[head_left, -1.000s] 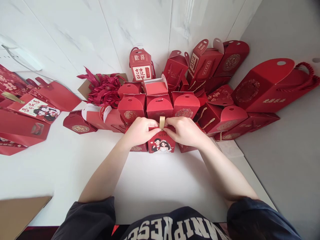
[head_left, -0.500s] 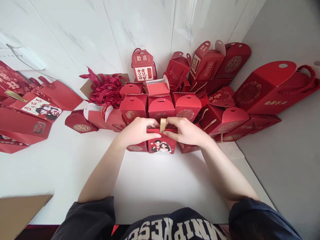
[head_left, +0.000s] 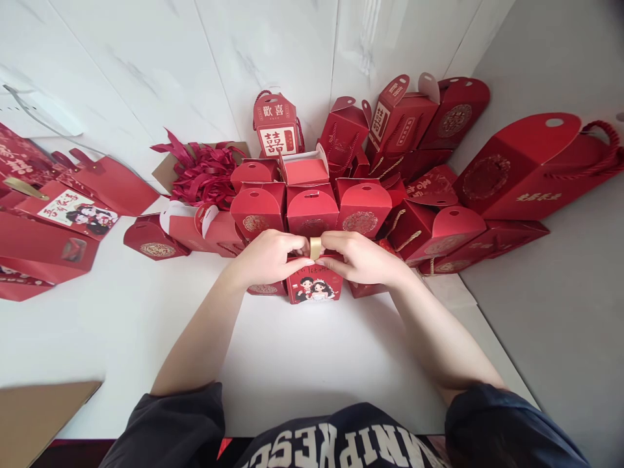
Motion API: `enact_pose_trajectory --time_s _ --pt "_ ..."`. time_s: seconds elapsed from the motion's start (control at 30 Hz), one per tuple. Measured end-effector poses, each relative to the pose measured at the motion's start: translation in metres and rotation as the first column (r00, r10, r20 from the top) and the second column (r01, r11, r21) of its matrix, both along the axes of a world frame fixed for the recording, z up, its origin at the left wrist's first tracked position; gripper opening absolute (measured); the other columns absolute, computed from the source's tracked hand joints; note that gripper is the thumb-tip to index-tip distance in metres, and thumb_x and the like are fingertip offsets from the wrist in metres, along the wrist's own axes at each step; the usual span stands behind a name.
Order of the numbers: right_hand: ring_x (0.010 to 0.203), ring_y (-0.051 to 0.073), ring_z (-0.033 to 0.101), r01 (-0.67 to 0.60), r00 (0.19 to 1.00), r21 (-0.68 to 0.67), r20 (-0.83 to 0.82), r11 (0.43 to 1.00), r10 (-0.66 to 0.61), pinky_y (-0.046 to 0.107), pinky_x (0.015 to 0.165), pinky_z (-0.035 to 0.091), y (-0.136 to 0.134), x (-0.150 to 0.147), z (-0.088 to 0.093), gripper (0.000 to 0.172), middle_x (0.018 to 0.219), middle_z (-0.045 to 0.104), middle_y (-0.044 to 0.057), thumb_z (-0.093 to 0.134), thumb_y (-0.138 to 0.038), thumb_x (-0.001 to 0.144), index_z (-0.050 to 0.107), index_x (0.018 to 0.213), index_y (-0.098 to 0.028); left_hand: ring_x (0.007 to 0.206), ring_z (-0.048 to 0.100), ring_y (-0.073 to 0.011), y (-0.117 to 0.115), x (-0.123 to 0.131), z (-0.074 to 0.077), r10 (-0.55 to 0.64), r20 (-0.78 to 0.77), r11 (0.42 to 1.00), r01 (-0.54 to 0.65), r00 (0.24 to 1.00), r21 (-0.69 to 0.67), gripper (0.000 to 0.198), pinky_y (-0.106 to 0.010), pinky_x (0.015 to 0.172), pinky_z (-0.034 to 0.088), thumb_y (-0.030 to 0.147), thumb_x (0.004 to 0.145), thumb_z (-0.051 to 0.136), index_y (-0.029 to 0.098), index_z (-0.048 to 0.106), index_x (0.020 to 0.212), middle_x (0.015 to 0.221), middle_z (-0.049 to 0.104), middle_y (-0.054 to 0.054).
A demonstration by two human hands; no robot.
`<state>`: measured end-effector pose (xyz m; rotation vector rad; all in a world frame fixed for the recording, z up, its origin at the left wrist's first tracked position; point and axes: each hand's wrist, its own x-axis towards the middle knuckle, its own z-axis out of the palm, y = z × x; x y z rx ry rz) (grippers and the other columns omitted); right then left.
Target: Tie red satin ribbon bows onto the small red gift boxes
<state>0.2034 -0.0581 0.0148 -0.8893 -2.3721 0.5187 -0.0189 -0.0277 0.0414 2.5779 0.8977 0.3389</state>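
A small red gift box (head_left: 314, 289) with a cartoon bride and groom on its front stands upright on the white table (head_left: 292, 364), straight ahead of me. My left hand (head_left: 270, 258) and my right hand (head_left: 363, 258) both press on the box's top from either side. Between their fingertips a gold ribbon handle (head_left: 315, 247) sticks up from the lid. My fingers hide the top flaps of the box.
Rows of closed red gift boxes (head_left: 312, 211) stand right behind it. Larger red bags (head_left: 521, 169) lie stacked at the right against the wall. A heap of dark red ribbons (head_left: 199, 172) lies at the back left, flat red cartons (head_left: 58, 221) at far left, a cardboard sheet (head_left: 39, 413) bottom left.
My fingertips have closed in tighter around the gold handle, which now stands lower over the lid. The box has stayed in place.
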Motion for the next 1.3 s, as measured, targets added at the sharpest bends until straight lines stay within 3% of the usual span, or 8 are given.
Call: enact_pose_trajectory --time_s 0.13,0.33,0.67,0.9,1.13,1.3 --pt "0.073 0.016 0.049 -0.090 0.996 -0.011 -0.002 0.996 0.090 0.027 0.067 0.038 0.002 0.002 -0.001 0.009 0.082 0.054 0.003 0.048 -0.015 0.094 0.055 0.089 -0.017 0.063 0.056 -0.0134 0.002 -0.003 -0.001 -0.061 0.010 0.998 0.061 0.998 -0.007 0.016 -0.025 0.063 0.039 0.026 0.089 0.056 0.016 0.066 0.082 0.075 0.068 -0.001" --pt "0.075 0.017 0.049 -0.087 0.995 -0.017 0.037 0.996 0.087 0.028 0.068 0.039 0.003 0.005 -0.001 0.010 0.083 0.055 0.004 0.046 -0.014 0.093 0.055 0.091 -0.018 0.059 0.050 -0.0119 0.003 -0.004 -0.002 -0.062 0.032 0.998 0.062 0.998 -0.014 0.015 -0.024 0.059 0.037 0.026 0.087 0.056 0.017 0.063 0.078 0.071 0.065 0.000" --pt "0.075 0.017 0.052 -0.044 0.998 -0.016 0.043 0.999 0.045 0.028 0.069 0.040 0.001 0.005 0.000 0.009 0.083 0.060 0.003 0.050 -0.012 0.089 0.057 0.090 -0.018 0.069 0.063 -0.0167 0.002 -0.003 -0.001 0.011 0.102 0.991 0.003 0.995 -0.136 0.015 -0.025 0.065 0.047 0.024 0.080 0.061 0.016 0.072 0.086 0.078 0.072 -0.004" --pt "0.085 0.018 0.060 -0.016 1.000 -0.124 -0.014 0.992 0.014 0.030 0.079 0.044 0.002 0.014 0.008 0.012 0.096 0.068 0.004 0.054 -0.021 0.093 0.064 0.099 -0.019 0.082 0.069 -0.0182 0.001 -0.006 0.005 0.055 0.096 0.947 -0.022 0.994 -0.320 0.022 -0.025 0.073 0.052 0.034 0.080 0.068 0.019 0.069 0.096 0.092 0.075 -0.003" --pt "0.081 0.017 0.059 -0.002 1.000 -0.111 -0.006 0.994 0.001 0.029 0.076 0.042 -0.002 0.015 0.013 0.007 0.090 0.066 0.003 0.056 -0.022 0.091 0.062 0.094 -0.019 0.067 0.064 -0.0176 -0.005 0.005 0.003 0.087 0.080 0.974 -0.068 0.993 -0.218 0.023 -0.024 0.059 0.044 0.039 0.079 0.068 0.016 0.073 0.082 0.073 0.072 -0.002" --pt "0.073 0.016 0.053 -0.002 1.000 -0.070 0.003 0.998 0.002 0.028 0.070 0.040 0.001 0.008 0.006 0.010 0.082 0.060 0.002 0.055 -0.024 0.093 0.057 0.086 -0.018 0.063 0.061 -0.0146 -0.005 0.008 0.000 0.095 0.090 0.987 -0.083 0.991 -0.135 0.022 -0.023 0.061 0.042 0.032 0.084 0.061 0.017 0.076 0.090 0.073 0.073 -0.001"
